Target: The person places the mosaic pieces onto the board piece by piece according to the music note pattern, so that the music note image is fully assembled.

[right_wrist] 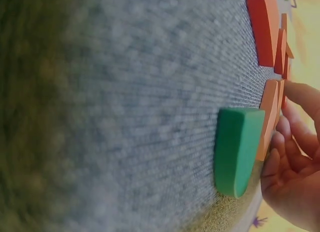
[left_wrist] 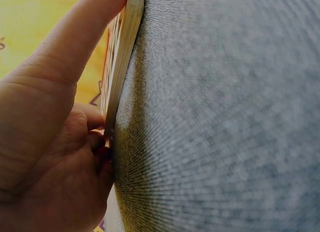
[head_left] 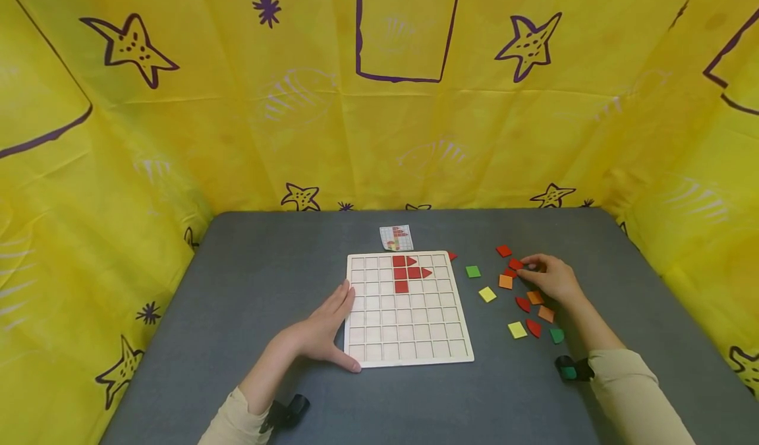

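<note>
A pale square grid board lies on the table, with red squares and red triangles in its upper middle cells. My left hand rests against its left side, fingers straight along the edge and thumb at the near left corner. In the left wrist view the thumb touches the board's edge. To the right of the board, my right hand pinches a red square tile between thumb and index finger. Another red tile and an orange square lie just beside it.
A small printed pattern card lies beyond the board. Loose tiles spread on the right: a yellow square, a green square, curved red pieces and a curved green piece. A red tip shows behind the board's far right corner.
</note>
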`<state>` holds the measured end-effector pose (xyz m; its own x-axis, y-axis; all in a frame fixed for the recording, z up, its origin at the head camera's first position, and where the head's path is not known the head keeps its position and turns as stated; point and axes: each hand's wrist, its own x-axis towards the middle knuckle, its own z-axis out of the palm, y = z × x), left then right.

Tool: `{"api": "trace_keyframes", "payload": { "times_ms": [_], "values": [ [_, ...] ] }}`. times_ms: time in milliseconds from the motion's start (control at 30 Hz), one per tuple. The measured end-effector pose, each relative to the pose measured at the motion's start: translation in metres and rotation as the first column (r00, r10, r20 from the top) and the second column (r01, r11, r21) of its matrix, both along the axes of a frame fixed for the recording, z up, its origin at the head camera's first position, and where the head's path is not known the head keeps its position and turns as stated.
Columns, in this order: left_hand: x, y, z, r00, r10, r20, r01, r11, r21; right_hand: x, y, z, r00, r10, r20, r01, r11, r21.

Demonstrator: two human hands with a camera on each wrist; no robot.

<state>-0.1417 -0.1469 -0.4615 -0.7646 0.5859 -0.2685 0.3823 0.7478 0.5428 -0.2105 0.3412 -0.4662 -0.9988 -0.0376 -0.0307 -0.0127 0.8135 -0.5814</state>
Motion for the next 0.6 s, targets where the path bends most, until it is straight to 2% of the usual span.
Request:
{"api": "trace_keyframes", "payload": {
  "times_ms": [100, 233, 367, 600],
  "values": [
    [0.000, 0.000, 0.001, 1.000, 0.000, 0.000, 0.000, 1.000, 0.000, 0.000, 0.000, 0.000, 1.000, -0.011, -0.010, 0.011, 1.000, 0.007],
    [0.000, 0.000, 0.001, 1.000, -0.003, -0.003, 0.003, 1.000, 0.001, 0.003, -0.005, 0.003, 0.999, -0.045, -0.021, 0.045, 0.999, -0.029],
    [-0.001, 0.000, 0.002, 1.000, -0.002, -0.006, 0.002, 1.000, -0.002, 0.006, -0.020, 0.008, 0.997, -0.071, -0.011, 0.069, 0.991, -0.119],
    [0.000, 0.001, 0.002, 1.000, -0.002, -0.006, 0.002, 1.000, -0.001, 0.008, -0.063, 0.014, 0.999, -0.036, 0.027, 0.042, 0.954, -0.296]
  ]
}}
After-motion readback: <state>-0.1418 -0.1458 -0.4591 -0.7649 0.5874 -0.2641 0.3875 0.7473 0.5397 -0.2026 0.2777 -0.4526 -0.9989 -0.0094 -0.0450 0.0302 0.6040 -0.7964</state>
